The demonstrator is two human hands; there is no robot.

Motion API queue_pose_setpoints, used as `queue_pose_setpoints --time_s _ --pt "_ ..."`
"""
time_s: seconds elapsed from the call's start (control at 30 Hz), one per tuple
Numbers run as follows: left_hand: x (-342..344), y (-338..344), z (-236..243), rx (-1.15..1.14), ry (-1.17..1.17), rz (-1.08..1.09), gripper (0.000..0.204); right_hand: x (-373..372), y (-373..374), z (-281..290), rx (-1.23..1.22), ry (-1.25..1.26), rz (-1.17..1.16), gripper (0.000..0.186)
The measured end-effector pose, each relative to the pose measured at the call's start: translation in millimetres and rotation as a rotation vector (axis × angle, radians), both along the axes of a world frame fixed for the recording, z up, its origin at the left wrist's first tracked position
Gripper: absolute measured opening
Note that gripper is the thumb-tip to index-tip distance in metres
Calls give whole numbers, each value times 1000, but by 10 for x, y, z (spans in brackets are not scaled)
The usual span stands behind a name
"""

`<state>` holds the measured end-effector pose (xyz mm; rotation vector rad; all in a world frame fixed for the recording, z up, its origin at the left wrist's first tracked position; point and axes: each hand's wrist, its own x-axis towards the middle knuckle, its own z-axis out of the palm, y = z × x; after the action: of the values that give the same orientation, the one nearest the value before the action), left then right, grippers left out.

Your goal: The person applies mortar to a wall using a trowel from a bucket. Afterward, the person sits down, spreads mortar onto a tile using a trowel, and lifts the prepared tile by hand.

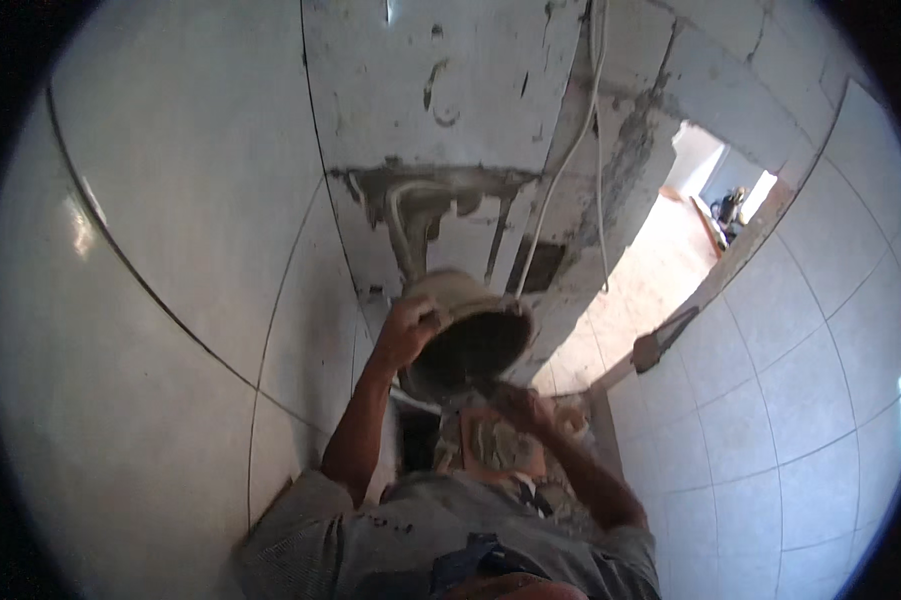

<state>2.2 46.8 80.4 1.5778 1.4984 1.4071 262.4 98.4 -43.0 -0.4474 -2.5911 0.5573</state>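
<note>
A round, mortar-stained bucket (470, 345) is tipped so its dark inside faces me, below a patch of wet grey mortar (440, 185) on the wall. My left hand (407, 330) is closed on the bucket's left rim. My right hand (525, 408), blurred, is closed at the bucket's lower right on what looks like a trowel (485, 385), whose far end is hard to make out against the dark inside.
Tiled walls (170, 250) (790, 400) flank me. Ahead, cables (585, 140) hang on bare masonry beside a bright doorway (660, 250), with objects (730, 210) beyond. A reddish, mortar-smeared board (505, 450) lies below the bucket among rubble.
</note>
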Motion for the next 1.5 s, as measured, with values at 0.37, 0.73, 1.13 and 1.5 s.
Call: queue_pose_setpoints --time_s 0.37,0.73,1.13,1.5 --pt "131 -34 -489 84 -569 177 22 139 -436 -367 -919 89 -240 44" --pt "-106 -159 -726 163 -820 599 21 -44 -14 554 -1051 787 87 37" --pt "151 -733 -723 125 -754 697 25 -1497 1939 5227 520 787 -308 45" --pt "-106 -597 -1121 96 -765 697 24 -2337 1856 5622 1080 283 -667 62"
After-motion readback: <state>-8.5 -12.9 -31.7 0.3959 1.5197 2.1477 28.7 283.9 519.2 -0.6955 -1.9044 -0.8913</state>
